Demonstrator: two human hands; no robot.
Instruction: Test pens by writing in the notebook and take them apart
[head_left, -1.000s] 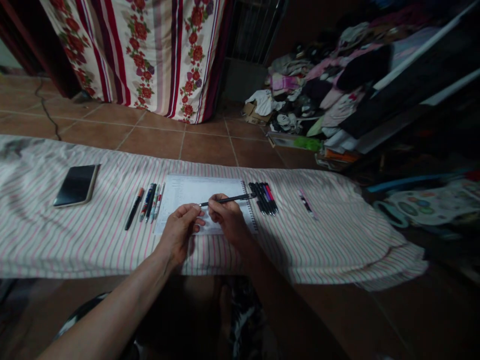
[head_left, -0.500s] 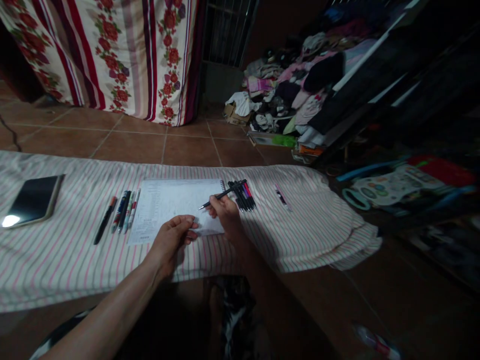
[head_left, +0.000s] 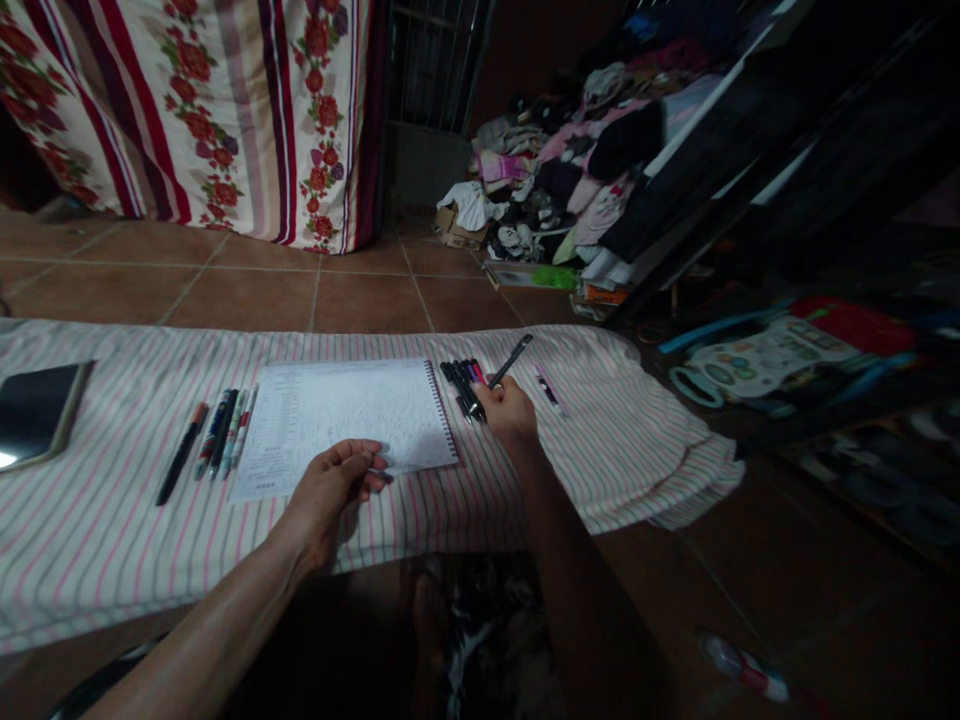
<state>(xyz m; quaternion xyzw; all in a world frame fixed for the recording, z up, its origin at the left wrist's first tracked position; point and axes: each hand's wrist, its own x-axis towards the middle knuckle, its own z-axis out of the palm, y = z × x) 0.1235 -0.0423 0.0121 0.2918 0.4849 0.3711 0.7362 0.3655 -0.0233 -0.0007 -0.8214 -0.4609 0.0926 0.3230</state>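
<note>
Right hand (head_left: 508, 415) is out over the middle of the striped cloth (head_left: 622, 470), fingers clenched on a black pen (head_left: 511, 360) that tilts up and away, right beside a bunch of dark pens (head_left: 461, 388)! Left hand (head_left: 328, 497) sits over the near edge of the spiral notebook (head_left: 349, 420), fingers loosely curled, gripping nothing. The notebook lies mid-cloth, with a row of pens (head_left: 215, 442) on its left, a smartphone (head_left: 34, 415) at the cloth's left end, and a pink-marked pen (head_left: 549, 390) off to the right.
</note>
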